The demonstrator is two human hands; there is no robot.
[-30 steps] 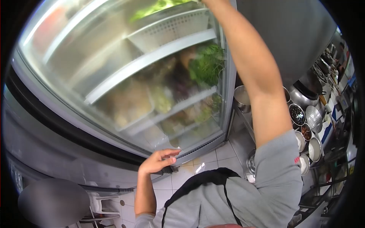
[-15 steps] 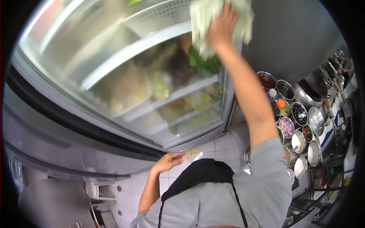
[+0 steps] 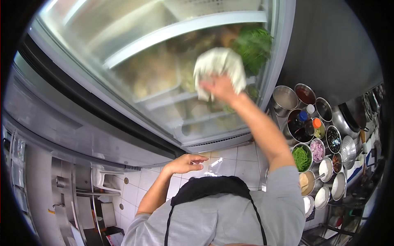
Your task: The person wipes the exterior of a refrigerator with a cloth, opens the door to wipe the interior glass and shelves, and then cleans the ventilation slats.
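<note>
- The right hand (image 3: pixel 221 88) presses a pale, crumpled fabric cloth (image 3: pixel 223 61) to the large, misty glass door (image 3: pixel 160 117), near the upper middle of the frame; its fingers are blurred and partly lost in the folds, so whether they clamp the cloth or lie flat cannot be told.
- A flat palm with the cloth spread under it would likely give the evenest contact (the bunched folds seem apt to leave streaks).
- The left hand (image 3: pixel 184 164), at lower middle, holds nothing; its fingers reach forward close together, the thumb slightly apart, near the door's lower corner.
- The pale grey door frame (image 3: pixel 284 41) bounds the glass at right, where the cloth could catch.
- The glass offers broader room toward the upper left.
- Round metal bowls and pots (image 3: pixel 284 102) crowd the right side, near the right elbow, so wide swings there call for care.
</note>
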